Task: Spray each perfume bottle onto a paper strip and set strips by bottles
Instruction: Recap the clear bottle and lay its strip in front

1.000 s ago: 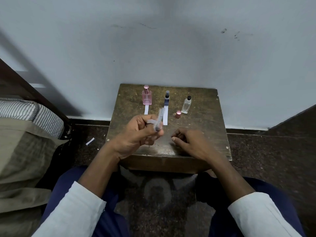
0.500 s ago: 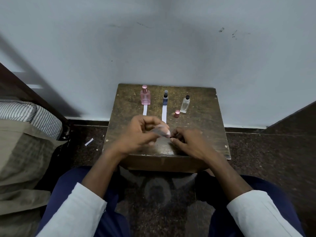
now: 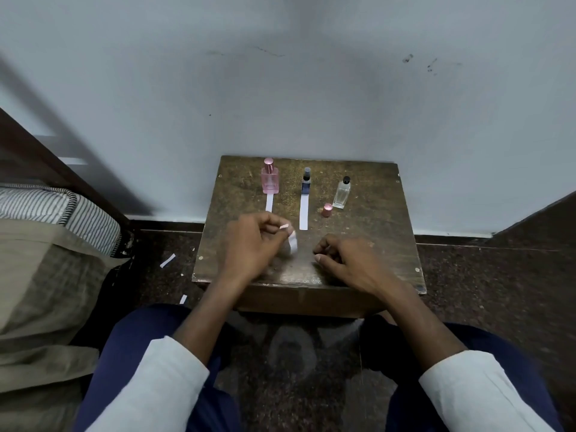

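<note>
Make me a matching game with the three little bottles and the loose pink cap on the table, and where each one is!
Things:
1. pink bottle
2. dark blue bottle
3. clear bottle
4. pink cap

Places:
A. middle of the row, a paper strip in front of it
B. right end of the row, no strip in front of it
C. lying alone on the table, beside the right-end bottle
D. left end of the row, a paper strip in front of it

Pairs: 1-D, 2-A, 3-B, 4-C
</note>
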Available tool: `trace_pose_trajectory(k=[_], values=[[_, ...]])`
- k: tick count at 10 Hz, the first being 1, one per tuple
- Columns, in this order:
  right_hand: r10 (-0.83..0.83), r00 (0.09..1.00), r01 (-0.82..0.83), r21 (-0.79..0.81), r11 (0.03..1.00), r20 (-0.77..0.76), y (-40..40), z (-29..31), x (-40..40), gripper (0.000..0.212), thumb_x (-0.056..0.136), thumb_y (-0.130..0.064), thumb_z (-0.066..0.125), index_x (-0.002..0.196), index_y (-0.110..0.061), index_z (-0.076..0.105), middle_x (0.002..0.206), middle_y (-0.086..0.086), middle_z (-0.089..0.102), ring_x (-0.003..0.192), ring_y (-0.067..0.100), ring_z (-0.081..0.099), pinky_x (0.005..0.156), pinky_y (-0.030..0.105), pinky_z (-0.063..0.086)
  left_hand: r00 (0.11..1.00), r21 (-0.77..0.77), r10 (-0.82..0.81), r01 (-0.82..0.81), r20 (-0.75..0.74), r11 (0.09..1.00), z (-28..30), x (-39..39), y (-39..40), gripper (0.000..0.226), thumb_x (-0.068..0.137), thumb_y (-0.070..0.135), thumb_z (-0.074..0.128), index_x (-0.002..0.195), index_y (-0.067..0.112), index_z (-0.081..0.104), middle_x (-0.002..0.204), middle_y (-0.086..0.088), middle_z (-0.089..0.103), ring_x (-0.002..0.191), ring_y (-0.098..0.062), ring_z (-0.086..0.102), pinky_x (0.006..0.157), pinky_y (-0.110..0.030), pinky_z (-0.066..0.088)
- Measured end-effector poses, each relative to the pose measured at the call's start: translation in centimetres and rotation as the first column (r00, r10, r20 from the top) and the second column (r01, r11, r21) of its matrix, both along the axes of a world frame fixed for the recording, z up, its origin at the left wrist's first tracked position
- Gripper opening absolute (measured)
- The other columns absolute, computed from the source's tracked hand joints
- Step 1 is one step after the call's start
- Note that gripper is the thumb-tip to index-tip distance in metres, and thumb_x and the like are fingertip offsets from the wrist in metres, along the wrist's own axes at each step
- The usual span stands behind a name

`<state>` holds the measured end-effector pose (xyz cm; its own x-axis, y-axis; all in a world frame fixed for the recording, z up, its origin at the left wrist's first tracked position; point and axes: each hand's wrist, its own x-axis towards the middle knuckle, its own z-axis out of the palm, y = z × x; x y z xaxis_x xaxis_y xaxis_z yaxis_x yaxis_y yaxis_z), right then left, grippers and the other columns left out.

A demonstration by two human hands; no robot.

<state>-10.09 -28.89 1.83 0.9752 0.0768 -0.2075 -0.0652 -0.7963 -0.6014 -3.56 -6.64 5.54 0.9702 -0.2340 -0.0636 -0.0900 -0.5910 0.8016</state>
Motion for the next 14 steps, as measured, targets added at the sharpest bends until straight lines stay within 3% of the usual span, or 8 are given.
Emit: trace_pose_trajectory(k=[2, 3, 4, 6, 7, 10, 12, 14], values=[[-0.005, 1.0, 0.005, -0.013, 1.0, 0.004, 0.0, -0.2, 0.1, 0.02, 0.103, -0.039, 0.065, 0.118, -0.027, 0.07, 0.101, -0.01, 0.072, 0.087, 0.001, 0.061, 0.069, 0.014, 0.04, 0.68, -0.956, -0.673, -0.184, -0.292, 0.229, 2.6, -0.5, 0.7, 0.023, 0.076, 0.04, 0.096, 0.088, 0.029, 0.08, 0.075, 0.014, 0.07, 0.053, 0.002, 0.053, 0.049, -0.015, 0.031], [-0.005, 1.0, 0.005, -0.014, 1.0, 0.002, 0.0, -0.2, 0.1, 0.019, 0.103, -0.038, 0.065, 0.117, -0.027, 0.07, 0.101, -0.009, 0.072, 0.085, -0.001, 0.061, 0.069, 0.014, 0.041, 0.963, -0.241, -0.17, 0.118, -0.209, 0.963, 1.0, 0.1, 0.4, 0.014, 0.084, 0.038, 0.089, 0.095, 0.035, 0.08, 0.087, 0.016, 0.076, 0.066, -0.002, 0.068, 0.058, -0.024, 0.048], [-0.01, 1.0, 0.01, -0.009, 1.0, -0.003, 0.0, -0.2, 0.1, 0.017, 0.103, -0.037, 0.065, 0.116, -0.027, 0.07, 0.099, -0.01, 0.071, 0.083, -0.004, 0.058, 0.066, 0.012, 0.037, 0.995, 0.093, -0.057, 0.065, -0.079, 0.994, 0.5, -0.1, -0.3, 0.009, 0.091, 0.041, 0.084, 0.099, 0.036, 0.081, 0.086, 0.018, 0.077, 0.078, -0.004, 0.072, 0.06, -0.02, 0.049], [0.003, 1.0, -0.003, -0.02, 1.0, 0.005, 0.0, -0.2, 0.2, 0.019, 0.103, -0.039, 0.065, 0.117, -0.027, 0.069, 0.096, -0.013, 0.068, 0.08, -0.008, 0.055, 0.063, 0.01, 0.033, 0.679, -0.946, -0.666, -0.144, -0.308, 0.291, 2.7, -1.4, -0.1, 0.006, 0.093, 0.03, 0.083, 0.087, 0.028, 0.08, 0.07, 0.013, 0.068, 0.047, 0.003, 0.052, 0.048, -0.017, 0.029], [-0.007, 1.0, 0.007, -0.018, 1.0, 0.015, 0.0, -0.3, 0.2, 0.018, 0.102, -0.037, 0.066, 0.116, -0.026, 0.07, 0.097, -0.01, 0.072, 0.082, 0.0, 0.061, 0.063, 0.01, 0.033, 0.971, -0.096, -0.19, 0.177, -0.147, 0.979, 0.7, -0.5, -0.5, 0.003, 0.096, 0.033, 0.08, 0.094, 0.032, 0.083, 0.082, 0.015, 0.078, 0.063, -0.001, 0.068, 0.055, -0.022, 0.05], [-0.005, 1.0, 0.005, -0.028, 1.0, 0.004, 0.0, 0.0, 0.0, 0.015, 0.103, -0.033, 0.067, 0.089, -0.033, 0.062, 0.071, -0.018, 0.057, 0.064, -0.008, 0.051, 0.057, 0.011, 0.035, 0.705, -0.95, -0.64, -0.186, -0.306, 0.25, 2.1, -1.1, -0.6, 0.028, 0.068, 0.038, 0.1, 0.085, 0.026, 0.081, 0.067, 0.012, 0.068, 0.047, 0.003, 0.05, 0.047, -0.015, 0.031], [-0.003, 1.0, 0.003, -0.006, 1.0, -0.002, 0.3, 0.2, 0.0, 0.012, 0.102, -0.032, 0.067, 0.112, -0.027, 0.069, 0.09, -0.011, 0.07, 0.078, -0.001, 0.06, 0.065, 0.02, 0.038, 0.968, 0.392, -0.25, 0.237, -0.019, 0.889, -0.5, 0.0, -0.8, 0.007, 0.092, 0.037, 0.084, 0.097, 0.032, 0.082, 0.08, 0.018, 0.078, 0.073, 0.005, 0.071, 0.071, -0.025, 0.06], [0.016, 1.0, -0.016, -0.029, 0.999, -0.002, 0.2, 0.1, 0.1, 0.02, 0.104, -0.039, 0.064, 0.116, -0.026, 0.071, 0.091, -0.01, 0.068, 0.076, -0.003, 0.057, 0.066, 0.018, 0.04, 0.904, -0.577, -0.37, 0.189, -0.214, 0.795, 1.4, 0.0, -0.3, 0.012, 0.093, 0.023, 0.078, 0.101, 0.017, 0.084, 0.086, 0.002, 0.081, 0.067, -0.006, 0.067, 0.059, -0.019, 0.048]])
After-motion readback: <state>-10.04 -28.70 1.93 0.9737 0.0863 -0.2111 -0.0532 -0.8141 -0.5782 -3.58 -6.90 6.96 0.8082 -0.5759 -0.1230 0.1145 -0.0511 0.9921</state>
